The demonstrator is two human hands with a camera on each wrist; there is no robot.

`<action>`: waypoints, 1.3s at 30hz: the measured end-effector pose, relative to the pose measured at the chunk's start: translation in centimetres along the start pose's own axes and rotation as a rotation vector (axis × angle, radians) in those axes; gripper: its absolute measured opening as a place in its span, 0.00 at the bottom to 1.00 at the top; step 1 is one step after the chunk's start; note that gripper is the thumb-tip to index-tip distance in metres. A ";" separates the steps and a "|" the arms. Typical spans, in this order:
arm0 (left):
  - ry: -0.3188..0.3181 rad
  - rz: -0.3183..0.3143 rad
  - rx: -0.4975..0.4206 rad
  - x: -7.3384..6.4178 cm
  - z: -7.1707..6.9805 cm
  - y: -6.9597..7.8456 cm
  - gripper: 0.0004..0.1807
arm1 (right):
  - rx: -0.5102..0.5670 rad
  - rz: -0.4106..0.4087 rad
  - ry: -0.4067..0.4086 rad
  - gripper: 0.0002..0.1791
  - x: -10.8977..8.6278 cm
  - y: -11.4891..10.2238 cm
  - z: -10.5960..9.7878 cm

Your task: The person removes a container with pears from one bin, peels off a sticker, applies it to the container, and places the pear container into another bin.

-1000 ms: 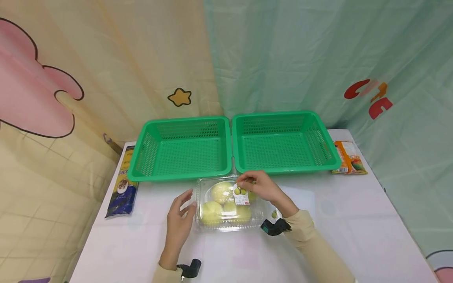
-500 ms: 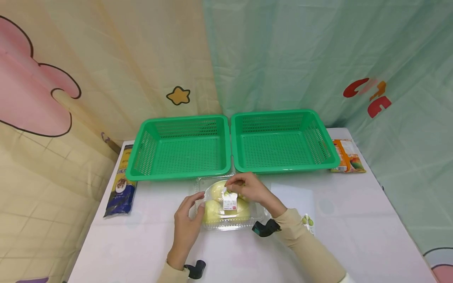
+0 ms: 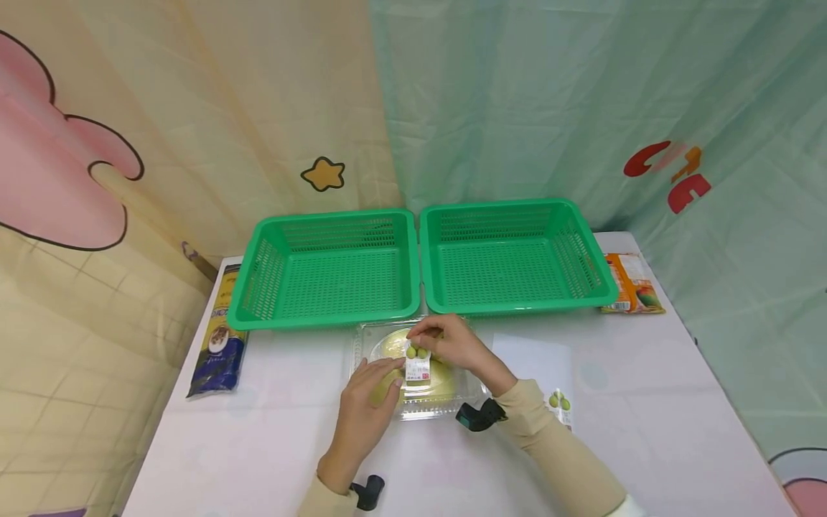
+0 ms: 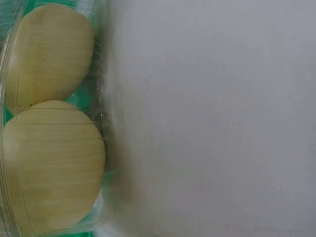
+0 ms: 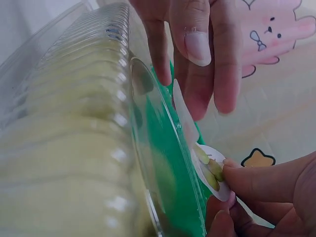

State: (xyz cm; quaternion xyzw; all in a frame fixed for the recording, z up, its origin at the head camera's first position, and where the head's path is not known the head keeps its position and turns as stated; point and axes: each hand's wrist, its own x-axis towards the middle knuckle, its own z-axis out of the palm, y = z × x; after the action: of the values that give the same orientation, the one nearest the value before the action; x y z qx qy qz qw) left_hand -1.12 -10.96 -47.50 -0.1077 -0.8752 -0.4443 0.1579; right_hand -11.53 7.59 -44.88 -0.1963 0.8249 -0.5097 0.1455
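Note:
A clear plastic clamshell box [image 3: 465,393] of round yellow-green fruit [image 4: 54,168] stands on the table. Over its lid my right hand [image 3: 455,348] pinches one end of a white sticker label [image 3: 418,365] printed with green fruit. In the right wrist view the label [image 5: 210,170] stands tilted at the lid; whether its lower end touches cannot be told. My left hand [image 3: 370,406] reaches over the lid's left side, fingers fairly straight, its fingertips close to the label's edge. That hand [image 5: 197,49] holds nothing visible there. The left wrist view shows only box, fruit and tabletop.
Two green baskets [image 3: 326,319] [image 3: 517,309] sit side by side behind the box. A blue and yellow packet [image 3: 220,345] lies left, an orange packet [image 3: 636,283] right. Beside my right forearm is a white sheet [image 3: 533,359] bearing another fruit label [image 3: 559,402].
My right hand has shifted slightly left with the label, bringing it over the lid's middle. My left hand has moved right, from beside the box to over the lid by the label.

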 end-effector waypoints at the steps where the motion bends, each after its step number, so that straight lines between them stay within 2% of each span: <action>1: -0.017 0.008 0.012 0.0 0.1 0.0 0.18 | -0.003 -0.004 0.000 0.08 0.1 0.0 0.1; 6: -0.068 0.049 0.057 0.1 0.5 0.1 0.18 | -0.013 -0.001 0.005 0.08 0.1 0.2 0.2; 14: -0.118 0.055 0.116 0.1 0.6 0.2 0.16 | -0.014 0.009 0.014 0.08 0.3 0.3 0.1; 18: -0.121 0.071 0.134 0.2 0.6 0.2 0.16 | -0.001 0.006 0.013 0.08 0.4 0.4 0.1; 23: -0.133 0.068 0.116 0.4 0.6 0.2 0.16 | 0.004 0.011 0.021 0.09 0.4 0.3 0.1; 31: -0.188 0.037 0.069 0.3 0.7 0.5 0.14 | -0.007 0.011 0.026 0.09 0.6 0.4 0.3; 39: -0.183 0.036 0.052 0.3 0.8 0.5 0.14 | -0.024 -0.014 0.012 0.08 0.8 0.2 -0.1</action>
State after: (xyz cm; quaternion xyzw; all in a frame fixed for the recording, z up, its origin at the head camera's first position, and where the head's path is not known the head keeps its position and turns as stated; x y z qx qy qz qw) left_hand -1.37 -10.00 -47.44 -0.1594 -0.8953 -0.4067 0.0880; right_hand -12.31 7.43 -45.07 -0.2008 0.8304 -0.5019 0.1347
